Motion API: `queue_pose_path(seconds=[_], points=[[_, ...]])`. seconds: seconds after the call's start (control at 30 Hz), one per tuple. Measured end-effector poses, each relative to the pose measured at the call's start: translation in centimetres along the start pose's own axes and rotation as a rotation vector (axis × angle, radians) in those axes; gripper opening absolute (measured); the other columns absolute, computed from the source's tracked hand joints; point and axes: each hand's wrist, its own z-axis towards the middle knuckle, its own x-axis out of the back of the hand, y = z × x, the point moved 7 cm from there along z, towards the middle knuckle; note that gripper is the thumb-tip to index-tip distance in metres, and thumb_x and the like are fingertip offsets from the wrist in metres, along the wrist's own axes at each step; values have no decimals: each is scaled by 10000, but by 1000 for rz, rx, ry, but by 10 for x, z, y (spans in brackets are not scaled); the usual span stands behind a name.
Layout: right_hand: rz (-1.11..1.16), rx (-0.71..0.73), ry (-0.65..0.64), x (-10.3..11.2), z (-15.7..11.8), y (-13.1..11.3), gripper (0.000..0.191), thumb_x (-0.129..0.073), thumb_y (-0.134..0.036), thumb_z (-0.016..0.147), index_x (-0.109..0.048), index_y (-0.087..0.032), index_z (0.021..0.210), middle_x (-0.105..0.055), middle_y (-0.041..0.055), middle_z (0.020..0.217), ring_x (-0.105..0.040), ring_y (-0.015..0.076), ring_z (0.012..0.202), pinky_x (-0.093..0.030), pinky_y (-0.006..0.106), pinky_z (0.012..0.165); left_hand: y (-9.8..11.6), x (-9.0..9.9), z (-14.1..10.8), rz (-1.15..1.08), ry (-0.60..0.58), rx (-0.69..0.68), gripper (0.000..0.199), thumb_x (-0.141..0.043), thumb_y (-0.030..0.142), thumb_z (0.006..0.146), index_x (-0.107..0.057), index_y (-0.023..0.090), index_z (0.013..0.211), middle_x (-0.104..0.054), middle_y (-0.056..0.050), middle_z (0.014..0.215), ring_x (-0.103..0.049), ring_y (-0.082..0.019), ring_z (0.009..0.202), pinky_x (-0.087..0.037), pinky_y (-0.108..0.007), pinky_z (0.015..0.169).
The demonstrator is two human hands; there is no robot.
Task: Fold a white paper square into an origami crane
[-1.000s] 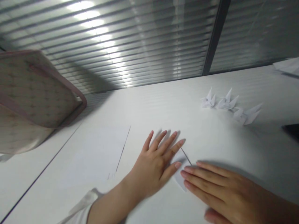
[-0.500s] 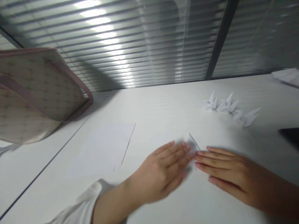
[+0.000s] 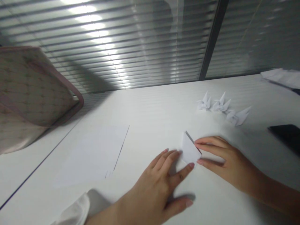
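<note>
A small folded piece of white paper [image 3: 190, 150] lies on the white table, layered along its upper right edge. My left hand [image 3: 161, 184] rests with fingers spread; its fingertips touch the paper's left and lower edges, and the thumb is out to the side on the table. My right hand [image 3: 222, 156] has its fingertips on the upper right edge and its thumb by the right corner, holding the paper there. Beyond the hands stand three white paper cranes: a left one [image 3: 204, 102], a middle one [image 3: 221, 104] and a right one [image 3: 237, 117].
A flat white sheet [image 3: 93, 153] lies left of my hands. At the far left stands a patterned bag [image 3: 35, 93] with pink trim. A black flat object [image 3: 286, 136] is on the right, crumpled white papers [image 3: 281, 76] at the far right. Blinds [image 3: 140, 47] line the table's back edge.
My left hand has drawn back toward me off the paper and spread its fingers, uncovering it. My right fingers have parted from the thumb at the paper's right corner. The view has shifted slightly right.
</note>
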Motion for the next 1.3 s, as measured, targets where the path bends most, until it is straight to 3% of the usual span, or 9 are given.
queue_pose_path(seconds=[0.17, 0.4, 0.53, 0.73, 0.87, 1.03, 1.13, 1.2, 1.3], points=[[43, 29, 27, 5, 1, -3, 264, -619, -209, 873, -612, -242, 1135, -668, 45, 1134, -594, 194, 1067, -503, 343, 923, -1, 1, 0, -4, 23, 3, 660, -514, 536, 919, -295, 304, 1497, -329, -163, 1521, -361, -381, 1366, -396, -581, 1049], [212, -37, 5, 5, 10, -2, 92, -662, -153, 822, -607, -227, 828, -668, 7, 843, -633, 165, 832, -527, 276, 736, 1, 4, 3, -20, 60, -20, 661, -591, 464, 894, -333, 301, 1480, -285, -120, 1551, -329, -340, 1390, -359, -553, 1089], [209, 68, -35, 4, 13, -5, 108, -632, -129, 847, -633, -217, 785, -685, 6, 767, -638, 168, 794, -529, 288, 713, 2, 6, 4, -10, 64, -44, 654, -586, 454, 897, -343, 271, 1476, -281, -109, 1557, -316, -313, 1400, -337, -549, 1106], [112, 316, -60, 12, 7, -17, 193, -543, -99, 897, -695, -212, 933, -749, 26, 922, -668, 165, 907, -551, 299, 821, 4, 4, 6, 9, -24, -137, 485, -520, 393, 946, -503, 148, 1364, -368, -67, 1524, -322, -308, 1401, -236, -553, 1163], [-37, 384, -225, 13, -2, -20, 278, -487, -109, 913, -695, -202, 1071, -728, 42, 1100, -652, 169, 1047, -521, 300, 936, 4, 9, 3, 14, -21, -183, 462, -475, 366, 973, -473, 162, 1388, -380, -68, 1517, -291, -306, 1416, -211, -549, 1172], [-219, 438, -377, 10, -17, -21, 447, -426, -102, 909, -556, -203, 1324, -603, 34, 1341, -549, 179, 1239, -430, 346, 1073, 3, 13, 0, 10, -22, -238, 423, -458, 254, 975, -451, 145, 1383, -377, -73, 1520, -297, -273, 1416, -185, -496, 1193], [-273, 445, -408, 8, -23, -22, 493, -418, -99, 898, -515, -221, 1366, -526, 18, 1417, -494, 190, 1294, -400, 371, 1100, 2, 11, 2, -7, -9, -200, 549, -471, 308, 976, -314, 109, 1463, -364, -80, 1526, -287, -256, 1420, -146, -483, 1204], [-291, 439, -413, 5, -27, -22, 501, -411, -96, 891, -515, -218, 1365, -500, 16, 1437, -484, 189, 1301, -403, 362, 1097, 3, 8, 4, -16, -24, -165, 640, -469, 422, 971, -244, 149, 1503, -388, -64, 1515, -273, -266, 1427, -143, -500, 1198], [-310, 439, -411, 2, -32, -22, 526, -407, -70, 867, -504, -183, 1372, -463, 27, 1461, -458, 187, 1321, -396, 350, 1102, 5, 4, 7, 5, -32, -116, 732, -477, 570, 925, -269, 174, 1504, -393, -62, 1512, -181, -293, 1453, -192, -490, 1187]])
